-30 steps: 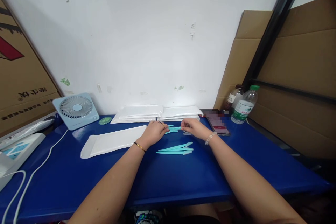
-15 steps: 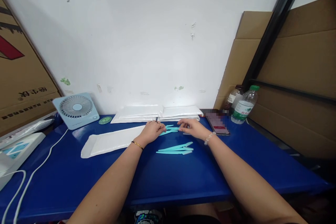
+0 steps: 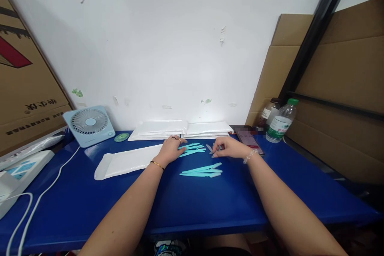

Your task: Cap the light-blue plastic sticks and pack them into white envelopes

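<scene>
Several turquoise sticks [image 3: 196, 148] lie fanned on the blue table, their left ends by the fingers of my left hand [image 3: 172, 151], which rests on them with its fingers slightly apart. Just right of these sticks, my right hand [image 3: 227, 147] has its fingers pinched over small translucent pieces [image 3: 209, 149]; what sits between the fingertips is too small to tell. Nearer to me lies a second group of turquoise sticks [image 3: 202, 171], touched by neither hand. A long white padded envelope [image 3: 129, 161] lies partly behind my left wrist.
White envelopes [image 3: 162, 128] are stacked against the wall. A blue fan [image 3: 90, 126] and a green round disc [image 3: 121, 137] are at the left, with a white power strip [image 3: 27, 172] and cables. A phone [image 3: 249, 142] and bottles [image 3: 279, 127] stand at the right.
My right hand has moved right, off the back sticks and onto the translucent pieces. My left hand has shifted slightly left, and more of the back sticks shows.
</scene>
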`<action>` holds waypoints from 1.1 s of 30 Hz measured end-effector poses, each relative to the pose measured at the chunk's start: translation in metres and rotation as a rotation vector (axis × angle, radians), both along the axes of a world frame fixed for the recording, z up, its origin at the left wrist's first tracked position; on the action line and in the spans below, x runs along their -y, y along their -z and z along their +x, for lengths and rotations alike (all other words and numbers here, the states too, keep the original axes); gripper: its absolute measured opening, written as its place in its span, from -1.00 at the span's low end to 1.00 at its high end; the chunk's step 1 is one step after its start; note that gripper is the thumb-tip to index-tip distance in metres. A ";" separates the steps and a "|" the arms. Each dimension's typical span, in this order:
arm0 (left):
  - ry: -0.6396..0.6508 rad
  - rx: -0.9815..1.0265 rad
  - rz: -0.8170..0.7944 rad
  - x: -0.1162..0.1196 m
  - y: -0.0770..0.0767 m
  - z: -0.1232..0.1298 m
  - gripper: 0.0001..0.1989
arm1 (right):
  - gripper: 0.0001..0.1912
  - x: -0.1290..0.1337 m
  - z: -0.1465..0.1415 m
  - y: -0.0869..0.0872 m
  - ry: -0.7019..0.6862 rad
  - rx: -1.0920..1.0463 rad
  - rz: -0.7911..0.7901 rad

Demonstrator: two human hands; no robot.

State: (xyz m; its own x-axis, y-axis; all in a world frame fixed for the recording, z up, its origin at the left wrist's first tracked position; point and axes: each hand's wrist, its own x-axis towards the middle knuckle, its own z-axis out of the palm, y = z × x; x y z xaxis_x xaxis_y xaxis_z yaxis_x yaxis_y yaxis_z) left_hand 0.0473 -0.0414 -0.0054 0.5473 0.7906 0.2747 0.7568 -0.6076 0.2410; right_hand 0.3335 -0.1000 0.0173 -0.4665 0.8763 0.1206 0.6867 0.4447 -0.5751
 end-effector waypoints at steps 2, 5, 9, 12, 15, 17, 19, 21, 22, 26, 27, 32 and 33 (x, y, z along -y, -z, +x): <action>0.014 -0.003 -0.028 -0.001 0.004 0.000 -0.61 | -0.71 0.005 -0.006 -0.001 -0.098 0.068 -0.084; 0.075 0.008 -0.080 -0.003 0.008 -0.001 -0.65 | -0.79 0.008 -0.013 0.000 -0.150 0.160 -0.153; 0.103 0.022 -0.103 -0.003 0.006 -0.001 -0.66 | -0.85 0.007 -0.016 0.001 -0.115 0.134 -0.133; 0.096 0.089 -0.052 0.005 -0.004 0.003 -0.59 | -0.85 0.005 -0.017 0.001 -0.035 0.008 -0.093; 0.225 0.111 -0.033 0.017 -0.015 0.011 -0.56 | -0.84 0.004 -0.020 0.001 0.044 -0.098 -0.025; 0.302 0.034 -0.052 0.023 -0.020 0.016 -0.58 | -0.81 0.002 -0.022 0.002 0.078 -0.120 0.021; 0.292 -0.047 -0.042 0.024 -0.020 0.019 -0.57 | -0.80 0.000 -0.020 0.004 0.086 -0.134 0.030; 0.225 -0.069 -0.005 0.020 -0.018 0.018 -0.58 | -0.78 -0.003 -0.014 0.006 0.110 -0.142 0.027; 0.190 -0.065 0.007 0.016 -0.017 0.015 -0.60 | -0.77 -0.005 -0.010 0.008 0.136 -0.143 0.031; 0.076 -0.055 0.003 0.002 -0.011 0.002 -0.65 | -0.73 -0.010 0.005 0.009 0.224 -0.124 0.017; 0.062 -0.051 -0.001 0.000 -0.009 0.000 -0.67 | -0.71 -0.009 0.006 0.008 0.232 -0.112 0.012; 0.093 -0.033 -0.034 0.000 -0.005 -0.001 -0.69 | -0.73 0.007 -0.002 -0.005 0.065 0.000 -0.088; 0.089 -0.028 -0.028 0.001 -0.004 -0.001 -0.68 | -0.74 0.011 -0.006 -0.006 0.006 0.036 -0.137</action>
